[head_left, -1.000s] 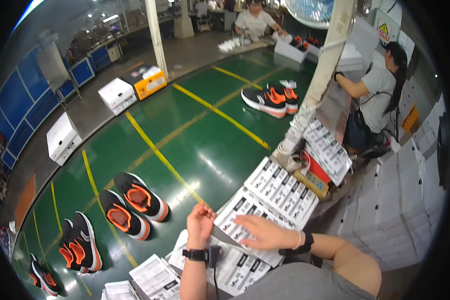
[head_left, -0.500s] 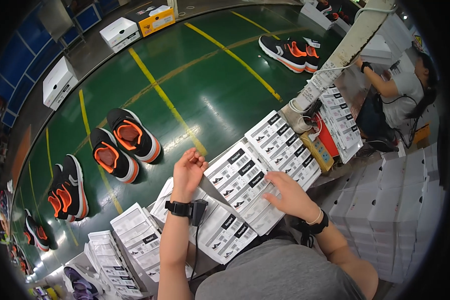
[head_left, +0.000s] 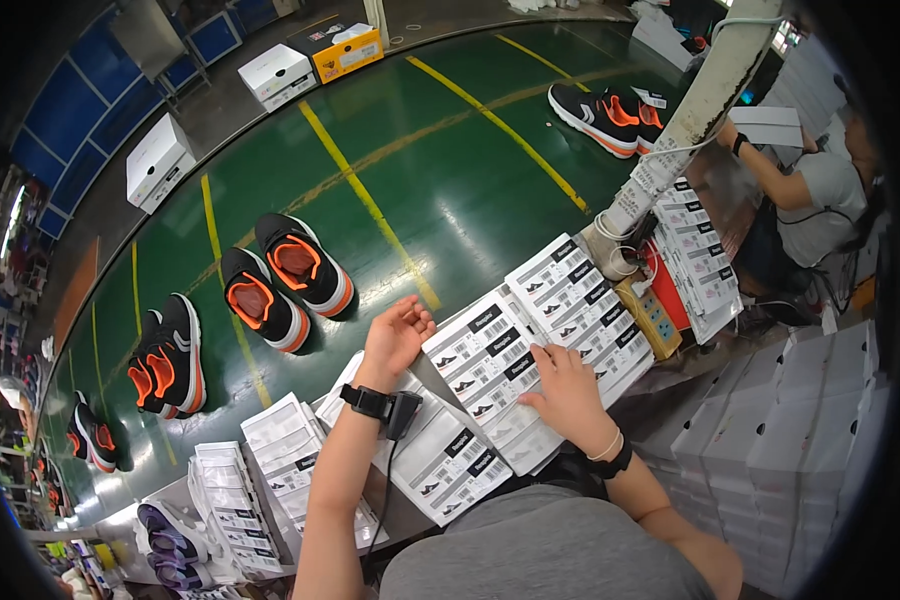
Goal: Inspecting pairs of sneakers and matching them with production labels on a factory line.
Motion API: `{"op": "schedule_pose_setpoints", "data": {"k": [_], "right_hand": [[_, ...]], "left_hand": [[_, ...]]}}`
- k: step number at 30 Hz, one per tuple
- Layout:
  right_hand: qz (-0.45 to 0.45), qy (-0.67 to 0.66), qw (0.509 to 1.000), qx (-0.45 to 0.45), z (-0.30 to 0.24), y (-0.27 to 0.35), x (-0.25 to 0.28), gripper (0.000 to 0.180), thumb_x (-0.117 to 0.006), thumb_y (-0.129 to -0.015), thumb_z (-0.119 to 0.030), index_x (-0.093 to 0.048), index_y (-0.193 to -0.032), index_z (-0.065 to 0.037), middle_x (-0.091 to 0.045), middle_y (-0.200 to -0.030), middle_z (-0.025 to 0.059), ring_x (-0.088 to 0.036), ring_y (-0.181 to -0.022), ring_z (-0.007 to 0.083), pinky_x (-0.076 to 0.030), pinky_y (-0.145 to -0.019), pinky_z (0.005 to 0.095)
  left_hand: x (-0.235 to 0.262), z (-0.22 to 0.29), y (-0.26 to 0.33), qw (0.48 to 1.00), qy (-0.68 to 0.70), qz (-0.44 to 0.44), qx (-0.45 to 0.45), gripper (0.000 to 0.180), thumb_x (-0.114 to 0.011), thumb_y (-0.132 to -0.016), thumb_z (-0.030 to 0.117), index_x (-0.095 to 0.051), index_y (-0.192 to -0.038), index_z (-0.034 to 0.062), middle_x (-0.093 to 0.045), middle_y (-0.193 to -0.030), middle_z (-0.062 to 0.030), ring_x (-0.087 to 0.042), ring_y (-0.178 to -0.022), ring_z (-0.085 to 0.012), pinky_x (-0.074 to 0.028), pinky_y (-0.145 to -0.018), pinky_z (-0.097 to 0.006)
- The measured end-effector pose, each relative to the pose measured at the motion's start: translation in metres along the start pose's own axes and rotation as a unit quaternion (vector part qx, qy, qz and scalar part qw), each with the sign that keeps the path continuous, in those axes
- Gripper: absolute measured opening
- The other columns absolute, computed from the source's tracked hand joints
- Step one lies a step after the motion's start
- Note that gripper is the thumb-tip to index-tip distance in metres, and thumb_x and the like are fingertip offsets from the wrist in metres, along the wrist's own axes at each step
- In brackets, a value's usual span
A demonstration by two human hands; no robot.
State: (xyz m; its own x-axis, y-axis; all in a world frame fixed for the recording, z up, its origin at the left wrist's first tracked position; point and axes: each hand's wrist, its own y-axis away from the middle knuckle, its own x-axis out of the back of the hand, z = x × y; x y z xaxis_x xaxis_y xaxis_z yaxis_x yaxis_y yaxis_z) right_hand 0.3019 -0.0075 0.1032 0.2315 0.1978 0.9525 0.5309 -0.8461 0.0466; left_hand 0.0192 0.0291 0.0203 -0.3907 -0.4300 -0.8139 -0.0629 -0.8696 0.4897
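Note:
My left hand hovers at the table's near edge, palm turned up and fingers loosely curled, with nothing visible in it. Below it lie overlapping white sheets of printed shoe labels. My right hand rests on the neighbouring label sheets, fingers extended and thumb apart. Its fingertips touch the paper near a black label block; whether they lift a label cannot be made out. Another label stack lies just beyond that hand. A pair of black and orange sneakers stands on the green surface to the left.
More black and orange sneakers stand at left and far right on the yellow-lined green surface. White boxes line its far side. A post and power strip stand right. Behind, a person handles a white box.
The whole view has shifted, so the shoes and boxes appear farther right. My right hand has moved slightly left across the label sheets, its fingers closer together. My left hand keeps its loose curl.

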Motion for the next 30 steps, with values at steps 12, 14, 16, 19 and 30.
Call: {"op": "schedule_pose_setpoints", "data": {"k": [12,14,16,19,30], "right_hand": [[0.058,-0.076,0.995,0.025,0.009,-0.007,-0.019,0.069,-0.076,-0.065,-0.029,-0.047,-0.117,0.006,-0.048,-0.106,0.0187,-0.046,-0.099,0.0349,-0.040,-0.084,0.0429],[0.060,-0.087,0.994,0.042,0.008,-0.004,-0.016,0.068,-0.077,-0.065,-0.028,-0.047,-0.116,0.006,-0.047,-0.105,0.0193,-0.046,-0.099,0.0356,-0.040,-0.084,0.0423],[0.059,-0.108,0.991,0.051,0.012,-0.002,-0.015,0.070,-0.078,-0.063,-0.026,-0.046,-0.117,0.007,-0.047,-0.109,0.0202,-0.044,-0.100,0.0373,-0.040,-0.087,0.0416],[0.077,-0.145,0.981,0.099,0.012,-0.001,-0.004,0.070,-0.078,-0.064,-0.025,-0.046,-0.119,0.005,-0.049,-0.113,0.0191,-0.048,-0.102,0.0332,-0.041,-0.087,0.0398],[0.102,-0.611,0.784,0.035,0.054,0.000,0.056,0.047,-0.057,-0.086,-0.001,-0.039,-0.129,0.004,-0.059,-0.101,0.0043,-0.054,-0.094,0.0112,-0.043,-0.082,0.0252]], "left_hand": [[-0.028,-0.031,0.066,0.422,-0.864,0.045,-0.269,0.034,-0.062,-0.074,0.018,-0.055,-0.097,-0.0054,-0.055,-0.099,-0.0236,-0.052,-0.090,-0.0386,-0.045,-0.080,-0.043],[-0.031,-0.039,0.075,0.407,-0.852,0.044,-0.327,0.037,-0.065,-0.071,0.017,-0.053,-0.097,-0.0059,-0.053,-0.099,-0.0233,-0.051,-0.093,-0.0382,-0.044,-0.081,-0.043],[-0.039,-0.037,0.083,0.430,-0.833,0.039,-0.346,0.039,-0.066,-0.070,0.016,-0.052,-0.098,-0.0061,-0.052,-0.100,-0.0234,-0.050,-0.094,-0.0381,-0.043,-0.081,-0.043],[-0.069,-0.029,0.113,0.509,-0.797,0.015,-0.326,0.040,-0.068,-0.075,0.015,-0.047,-0.104,-0.0030,-0.054,-0.103,-0.0181,-0.053,-0.096,-0.0295,-0.044,-0.081,-0.038],[-0.136,0.017,0.151,0.580,-0.730,-0.125,-0.341,0.043,-0.064,-0.085,0.015,-0.044,-0.120,-0.0007,-0.062,-0.105,-0.0171,-0.062,-0.094,-0.0269,-0.049,-0.081,-0.035]]}}
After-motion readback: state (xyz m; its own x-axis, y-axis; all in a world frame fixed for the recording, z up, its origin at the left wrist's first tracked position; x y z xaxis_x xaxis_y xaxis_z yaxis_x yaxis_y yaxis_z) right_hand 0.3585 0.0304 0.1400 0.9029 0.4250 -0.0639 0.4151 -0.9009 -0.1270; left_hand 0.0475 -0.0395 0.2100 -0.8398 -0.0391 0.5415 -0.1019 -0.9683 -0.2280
